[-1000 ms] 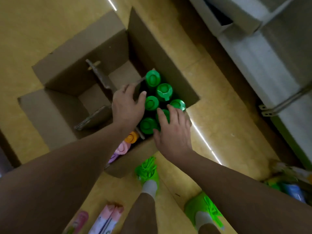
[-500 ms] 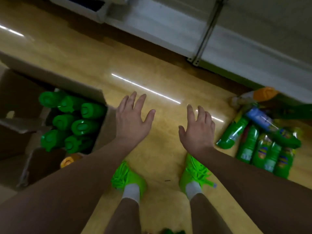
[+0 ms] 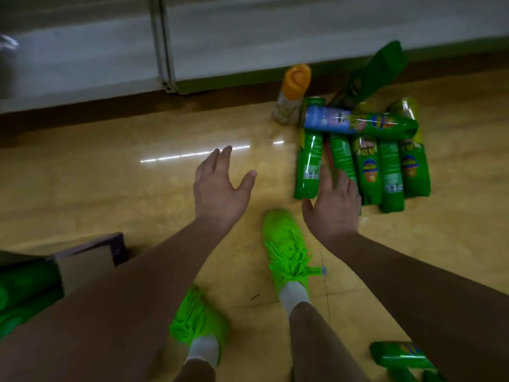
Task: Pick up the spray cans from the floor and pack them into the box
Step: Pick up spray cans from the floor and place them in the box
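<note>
At the near left edge, the box is seen with green cans inside. Both hands are held open and empty above the floor: the left hand over bare floor, the right hand reaching over the near ends of the spray cans, which lie in a row just beyond it, with another can laid across them.

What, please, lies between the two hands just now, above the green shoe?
In the head view, only bare yellow floor shows between the left hand and the right hand; the green shoe sits just below that gap.
</note>
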`<state>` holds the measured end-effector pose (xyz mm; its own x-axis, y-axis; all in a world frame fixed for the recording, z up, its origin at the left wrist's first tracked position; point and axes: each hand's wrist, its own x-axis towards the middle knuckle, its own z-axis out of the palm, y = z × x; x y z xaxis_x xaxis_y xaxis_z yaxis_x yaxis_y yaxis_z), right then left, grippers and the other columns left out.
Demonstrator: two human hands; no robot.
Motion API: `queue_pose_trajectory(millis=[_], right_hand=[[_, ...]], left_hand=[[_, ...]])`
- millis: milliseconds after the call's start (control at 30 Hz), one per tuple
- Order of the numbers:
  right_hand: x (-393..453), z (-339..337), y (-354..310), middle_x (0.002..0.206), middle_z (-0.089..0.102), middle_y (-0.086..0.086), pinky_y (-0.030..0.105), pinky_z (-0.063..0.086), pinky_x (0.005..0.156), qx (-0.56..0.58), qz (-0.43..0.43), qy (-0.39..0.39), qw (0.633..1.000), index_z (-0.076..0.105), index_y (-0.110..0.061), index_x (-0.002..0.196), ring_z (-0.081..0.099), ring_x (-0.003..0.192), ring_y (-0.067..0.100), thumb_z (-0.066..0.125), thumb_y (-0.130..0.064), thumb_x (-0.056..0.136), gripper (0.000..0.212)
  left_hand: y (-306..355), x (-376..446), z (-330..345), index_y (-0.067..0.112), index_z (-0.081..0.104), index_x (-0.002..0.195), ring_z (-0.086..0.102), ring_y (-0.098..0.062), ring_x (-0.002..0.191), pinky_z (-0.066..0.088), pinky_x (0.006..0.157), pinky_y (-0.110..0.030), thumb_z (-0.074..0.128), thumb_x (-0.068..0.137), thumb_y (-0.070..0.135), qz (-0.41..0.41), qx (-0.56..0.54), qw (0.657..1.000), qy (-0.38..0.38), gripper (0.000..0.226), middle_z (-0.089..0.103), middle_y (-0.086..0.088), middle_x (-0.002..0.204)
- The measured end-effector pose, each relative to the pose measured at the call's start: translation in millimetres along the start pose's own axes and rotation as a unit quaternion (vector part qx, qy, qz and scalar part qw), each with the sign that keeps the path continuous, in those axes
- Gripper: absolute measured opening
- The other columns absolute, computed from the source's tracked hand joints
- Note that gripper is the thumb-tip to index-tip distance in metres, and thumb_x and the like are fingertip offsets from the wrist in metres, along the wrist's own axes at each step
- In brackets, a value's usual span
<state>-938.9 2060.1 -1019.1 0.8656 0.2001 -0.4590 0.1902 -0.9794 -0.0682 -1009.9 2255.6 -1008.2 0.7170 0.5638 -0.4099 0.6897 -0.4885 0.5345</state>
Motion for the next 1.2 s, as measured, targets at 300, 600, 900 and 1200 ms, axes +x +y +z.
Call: queue_pose_trajectory(millis=[300, 600, 900, 1200], right_hand=[[96, 4, 52, 0.142, 0.043, 0.022, 0.054, 0.039, 0.1, 0.033, 0.01, 0.063, 0.997, 0.038, -0.012, 0.147, 0.042, 0.127, 0.042, 0.064, -0.035, 0.086, 0.071], [188, 6, 87, 0.149, 0.029, 0.026, 0.056, 0.033, 0.105, -0.057, 0.019, 0.03, 0.998, 0.03, -0.007, 0.148, 0.028, 0.136, 0.046, 0.067, -0.036, 0.082, 0.081], [223, 30, 93, 0.145, 0.034, 0.025, 0.059, 0.03, 0.105, -0.108, 0.053, 0.084, 0.989, 0.047, -0.019, 0.135, 0.031, 0.134, 0.046, 0.068, -0.013, 0.077, 0.062], [199, 23, 82, 0.146, 0.042, 0.021, 0.063, 0.019, 0.114, -0.125, 0.045, -0.024, 0.991, 0.044, -0.012, 0.137, 0.025, 0.142, 0.045, 0.075, -0.029, 0.078, 0.069]], left_hand=[[60, 75, 72, 0.02, 0.035, 0.153, 0.036, -0.021, 0.142, 0.031, 0.111, -0.031, 0.073, 0.084, 0.049, -0.003, -0.042, 0.999, -0.001, 0.083, 0.04, -0.003, 0.155], [69, 160, 127, 0.028, 0.031, 0.153, 0.042, -0.018, 0.139, 0.042, 0.111, -0.044, 0.089, 0.067, 0.034, -0.006, -0.133, 0.99, 0.036, 0.104, 0.043, 0.006, 0.153], [85, 188, 154, 0.022, 0.056, 0.13, 0.061, -0.01, 0.11, 0.054, 0.096, -0.036, 0.091, 0.065, 0.025, -0.01, -0.238, 0.97, 0.047, 0.073, 0.065, 0.011, 0.116], [75, 178, 145, 0.021, 0.069, 0.106, 0.067, -0.004, 0.086, 0.058, 0.081, -0.032, 0.091, 0.06, 0.03, -0.038, -0.202, 0.977, 0.05, 0.052, 0.072, 0.012, 0.095]])
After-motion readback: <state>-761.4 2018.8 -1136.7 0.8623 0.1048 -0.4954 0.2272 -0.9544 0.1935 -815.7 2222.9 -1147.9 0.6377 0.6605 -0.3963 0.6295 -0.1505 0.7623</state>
